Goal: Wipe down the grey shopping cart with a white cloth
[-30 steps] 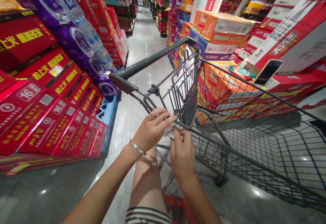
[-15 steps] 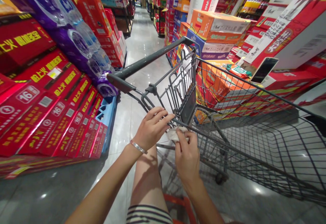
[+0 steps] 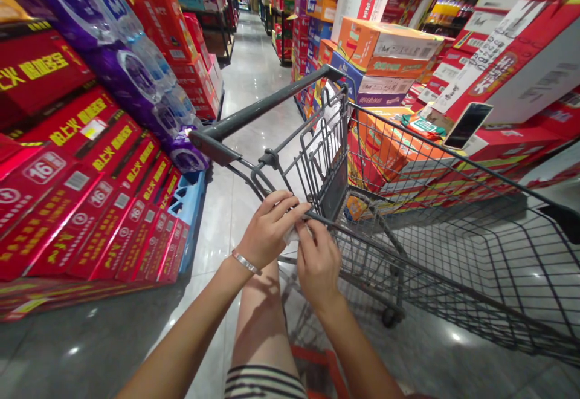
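A grey wire shopping cart (image 3: 410, 260) stands in front of me, its handle (image 3: 272, 103) slanting up to the left. My left hand (image 3: 273, 228), with a silver bracelet at the wrist, is closed over the near top rail of the basket close to the handle end. Just to its right, my right hand (image 3: 319, 260) pinches a crumpled white cloth or wipe (image 3: 291, 235) against the same rail. Most of the white piece is hidden behind the fingers of both hands.
Red drink cartons (image 3: 90, 199) on a blue pallet (image 3: 193, 205) line the left, beside purple-wrapped bottle packs (image 3: 136, 72). Stacked boxes (image 3: 385, 42) rise behind the cart, with a phone (image 3: 468, 126) near its far rim. A tiled aisle (image 3: 251, 42) runs ahead; an orange-red frame (image 3: 317, 360) is below.
My right hand has moved left along the rail with the white cloth or wipe, closer to my left hand. The left hand stays where it was on the rail.
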Available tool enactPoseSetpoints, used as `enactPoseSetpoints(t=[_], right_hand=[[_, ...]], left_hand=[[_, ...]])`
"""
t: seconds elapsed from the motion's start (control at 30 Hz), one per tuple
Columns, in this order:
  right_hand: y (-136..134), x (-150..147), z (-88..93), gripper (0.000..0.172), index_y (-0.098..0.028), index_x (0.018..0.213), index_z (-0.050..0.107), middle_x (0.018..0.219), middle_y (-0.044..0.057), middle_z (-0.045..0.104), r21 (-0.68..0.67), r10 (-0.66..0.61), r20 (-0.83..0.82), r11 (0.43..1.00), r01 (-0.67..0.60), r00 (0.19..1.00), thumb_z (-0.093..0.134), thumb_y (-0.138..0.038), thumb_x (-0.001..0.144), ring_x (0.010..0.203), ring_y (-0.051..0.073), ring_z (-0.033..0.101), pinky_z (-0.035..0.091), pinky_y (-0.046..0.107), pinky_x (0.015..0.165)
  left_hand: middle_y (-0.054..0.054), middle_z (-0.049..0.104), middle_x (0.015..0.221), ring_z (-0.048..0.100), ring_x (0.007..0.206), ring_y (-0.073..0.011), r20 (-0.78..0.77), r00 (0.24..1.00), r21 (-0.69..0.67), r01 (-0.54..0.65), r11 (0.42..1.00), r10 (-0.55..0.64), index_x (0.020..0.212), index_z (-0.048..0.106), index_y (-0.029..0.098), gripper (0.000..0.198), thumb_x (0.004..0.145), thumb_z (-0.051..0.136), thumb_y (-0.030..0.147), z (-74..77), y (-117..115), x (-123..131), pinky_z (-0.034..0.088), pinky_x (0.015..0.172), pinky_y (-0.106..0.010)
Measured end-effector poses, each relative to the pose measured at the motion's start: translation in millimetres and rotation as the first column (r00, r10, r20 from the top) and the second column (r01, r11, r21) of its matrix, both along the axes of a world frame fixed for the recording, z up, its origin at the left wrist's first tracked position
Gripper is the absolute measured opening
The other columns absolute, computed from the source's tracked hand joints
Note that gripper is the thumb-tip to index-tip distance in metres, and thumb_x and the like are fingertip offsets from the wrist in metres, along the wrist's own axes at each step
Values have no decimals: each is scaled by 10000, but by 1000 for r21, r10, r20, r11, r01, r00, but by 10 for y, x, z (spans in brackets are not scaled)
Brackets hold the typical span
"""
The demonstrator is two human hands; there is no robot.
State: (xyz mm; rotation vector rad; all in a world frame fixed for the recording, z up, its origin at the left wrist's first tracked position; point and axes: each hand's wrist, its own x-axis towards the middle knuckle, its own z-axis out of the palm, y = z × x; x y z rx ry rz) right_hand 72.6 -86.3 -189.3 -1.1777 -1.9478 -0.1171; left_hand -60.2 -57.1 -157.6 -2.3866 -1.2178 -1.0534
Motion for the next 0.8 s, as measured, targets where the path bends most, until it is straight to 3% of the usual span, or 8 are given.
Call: enactPoseSetpoints(t=[0.33, 0.53, 0.8], right_hand=[[-49, 54, -37, 303, -117, 1116, 596, 991, 131, 586, -69, -80, 46, 994, 83, 996, 379, -92, 905, 836, 176, 557, 467, 281, 709], [-103, 149, -79, 283, -126, 1075, 611, 969, 120, 589, -69, -97, 48, 993, 100, 994, 392, -97, 900, 836, 179, 563, 469, 281, 689], [-289, 415, -69, 280, -151, 1063, 614, 946, 101, 580, -53, -189, -49, 981, 187, 981, 413, -77, 883, 810, 160, 576, 466, 262, 665]], left_hand=[[-71, 653, 962, 492, 1069, -203, -22, 1000, 31, -16, 999, 16, 1113, 595, 169, 329, 848, 431, 66, -20, 17, 13, 469, 916, -360], [-74, 646, 952, 485, 1052, -223, -33, 998, 30, -58, 998, 59, 1100, 603, 173, 278, 825, 564, 179, -30, 22, 46, 456, 919, -379], [-72, 637, 941, 476, 1045, -231, -43, 994, -8, -104, 995, 104, 1084, 621, 176, 274, 822, 586, 246, 9, -10, 81, 427, 925, -382]])
